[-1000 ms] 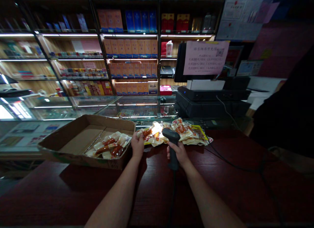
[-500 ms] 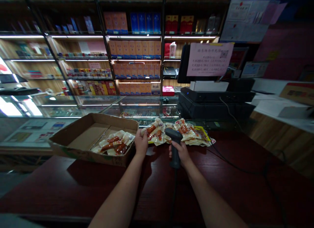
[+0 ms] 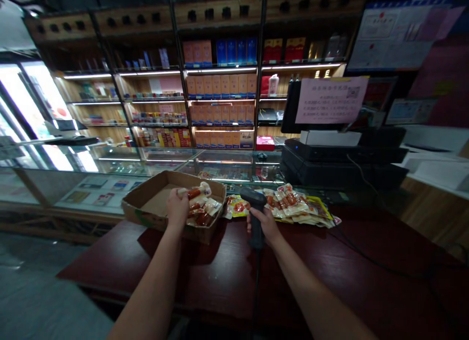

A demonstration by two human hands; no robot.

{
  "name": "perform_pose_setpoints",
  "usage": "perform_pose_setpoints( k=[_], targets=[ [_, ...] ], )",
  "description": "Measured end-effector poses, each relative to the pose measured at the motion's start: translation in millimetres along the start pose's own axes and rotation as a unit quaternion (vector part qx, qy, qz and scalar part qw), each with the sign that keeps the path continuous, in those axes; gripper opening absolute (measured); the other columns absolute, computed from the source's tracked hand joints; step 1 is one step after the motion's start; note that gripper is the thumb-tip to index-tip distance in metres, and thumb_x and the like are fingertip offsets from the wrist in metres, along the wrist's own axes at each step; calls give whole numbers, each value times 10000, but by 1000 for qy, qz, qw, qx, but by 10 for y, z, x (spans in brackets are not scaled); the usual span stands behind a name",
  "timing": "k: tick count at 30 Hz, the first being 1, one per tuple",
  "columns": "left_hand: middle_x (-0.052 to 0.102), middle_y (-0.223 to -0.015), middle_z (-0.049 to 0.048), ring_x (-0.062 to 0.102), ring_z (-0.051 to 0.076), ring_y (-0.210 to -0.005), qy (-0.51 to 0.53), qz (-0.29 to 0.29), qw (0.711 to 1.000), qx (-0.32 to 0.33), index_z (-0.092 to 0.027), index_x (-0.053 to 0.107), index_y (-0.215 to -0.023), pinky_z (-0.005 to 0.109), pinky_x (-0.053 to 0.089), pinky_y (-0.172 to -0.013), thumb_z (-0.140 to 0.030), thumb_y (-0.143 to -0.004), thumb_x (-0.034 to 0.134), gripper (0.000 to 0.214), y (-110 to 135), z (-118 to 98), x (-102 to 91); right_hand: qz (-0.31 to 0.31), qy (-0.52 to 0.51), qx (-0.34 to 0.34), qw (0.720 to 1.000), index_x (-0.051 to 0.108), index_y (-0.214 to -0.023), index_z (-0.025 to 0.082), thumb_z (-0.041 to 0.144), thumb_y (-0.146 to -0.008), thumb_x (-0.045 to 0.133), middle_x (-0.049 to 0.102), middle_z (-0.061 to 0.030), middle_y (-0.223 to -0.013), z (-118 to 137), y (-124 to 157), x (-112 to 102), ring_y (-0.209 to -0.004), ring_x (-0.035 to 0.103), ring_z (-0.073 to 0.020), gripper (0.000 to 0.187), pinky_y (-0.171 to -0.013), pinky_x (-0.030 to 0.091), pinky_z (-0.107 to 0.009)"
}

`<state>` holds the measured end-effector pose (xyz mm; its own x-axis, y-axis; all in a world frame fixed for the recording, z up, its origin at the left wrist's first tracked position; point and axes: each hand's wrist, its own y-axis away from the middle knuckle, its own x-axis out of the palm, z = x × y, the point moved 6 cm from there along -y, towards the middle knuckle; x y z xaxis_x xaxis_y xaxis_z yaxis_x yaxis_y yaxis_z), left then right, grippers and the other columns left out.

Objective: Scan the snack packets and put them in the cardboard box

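My left hand (image 3: 177, 208) is closed round a sausage packet (image 3: 196, 191) and holds it over the open cardboard box (image 3: 142, 205), above several packets lying in the box's right end (image 3: 202, 214). My right hand (image 3: 264, 224) grips the handle of a black barcode scanner (image 3: 252, 203), head up and pointing away from me. A heap of more sausage packets (image 3: 291, 205) lies on the dark red counter (image 3: 234, 276) just beyond the scanner.
The scanner's cable (image 3: 361, 252) runs across the counter to the right. Behind the heap stand a black register unit (image 3: 340, 161) and a monitor with a pink notice (image 3: 330, 100). Glass display cases (image 3: 110, 171) and lit shelves of boxed goods (image 3: 220, 105) fill the back.
My left hand has carried its packet leftward from the heap to over the box. The view has shifted up and left. The scanner hand stays about where it was.
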<state>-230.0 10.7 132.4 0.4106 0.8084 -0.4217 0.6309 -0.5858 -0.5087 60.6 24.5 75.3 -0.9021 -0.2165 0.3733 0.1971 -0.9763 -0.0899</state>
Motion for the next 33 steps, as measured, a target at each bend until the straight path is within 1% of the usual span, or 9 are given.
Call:
perform_pose_setpoints(
  k=[4, 8, 10, 13, 18, 22, 26, 30, 33],
  targets=[
    [601, -1035, 129, 538, 264, -1027, -32, -31, 998, 47, -156, 540, -1003, 412, 398, -893, -176, -700, 524, 304, 8, 39, -82, 6, 9, 11, 1000, 537, -576, 148, 409, -615, 672, 557, 19, -448, -18, 20, 111, -340, 507, -96, 296, -334, 454, -210],
    [521, -1179, 149, 427, 268, -1179, 16, -86, 985, 147, -154, 532, -1008, 467, 303, -1000, -151, -727, 509, 282, 214, -239, -105, 2, 11, 6, 1000, 547, -583, 143, 408, -624, 665, 562, 16, -459, 9, 42, 93, -340, 502, -95, 293, -333, 454, -215],
    [514, -1182, 143, 426, 253, -1180, 69, -72, 974, 202, -161, 528, -1009, 459, 304, -1008, -157, -757, 488, 255, 388, -421, -11, -2, 9, 3, 1000, 547, -603, 146, 404, -624, 666, 577, 14, -475, 19, 49, 50, -343, 507, -96, 285, -333, 455, -216],
    [551, -1121, 126, 497, 224, -1100, 141, 15, 958, 248, -162, 529, -1021, 403, 380, -957, -169, -793, 450, 241, 681, -611, 339, -17, 9, -1, 1000, 543, -644, 153, 401, -622, 672, 582, 22, -481, 26, 50, -59, -348, 519, -103, 280, -340, 464, -223],
    [559, -1155, 156, 509, 236, -1109, 93, 143, 966, 192, -125, 495, -1143, 387, 378, -963, -146, -809, 397, 349, 1013, -564, 1149, -36, 14, -11, 999, 552, -705, 156, 402, -629, 672, 584, 30, -483, 49, 37, -314, -350, 530, -112, 284, -348, 472, -233],
    [534, -1185, 222, 518, 259, -1115, -28, 209, 972, 102, -65, 454, -1188, 353, 392, -921, -137, -822, 384, 379, 1093, -353, 1586, -50, -3, -12, 999, 558, -743, 156, 403, -624, 679, 589, 30, -495, 26, 44, -556, -360, 532, -113, 300, -352, 474, -236],
    [590, -1061, 222, 601, 259, -948, -96, 266, 957, 62, -80, 494, -1097, 331, 435, -789, -243, -856, 404, 304, 1128, -159, 1727, -76, -19, 5, 997, 564, -721, 152, 427, -604, 688, 589, 25, -488, -93, 56, -762, -349, 522, -108, 324, -350, 465, -233],
    [616, -931, 139, 607, 223, -868, -73, 247, 963, 74, -137, 527, -911, 312, 437, -756, -203, -813, 469, 132, 1095, -76, 1693, -77, -1, 17, 997, 560, -658, 146, 441, -617, 678, 583, 17, -474, -178, 48, -813, -345, 520, -109, 320, -340, 447, -226],
    [615, -877, 88, 603, 201, -813, -17, 227, 972, 62, -155, 512, -921, 305, 449, -730, -178, -750, 534, 174, 1071, -30, 1685, -70, 6, 24, 997, 559, -653, 143, 452, -622, 670, 573, 17, -456, -200, 42, -790, -333, 509, -107, 329, -334, 436, -224]
  ],
)
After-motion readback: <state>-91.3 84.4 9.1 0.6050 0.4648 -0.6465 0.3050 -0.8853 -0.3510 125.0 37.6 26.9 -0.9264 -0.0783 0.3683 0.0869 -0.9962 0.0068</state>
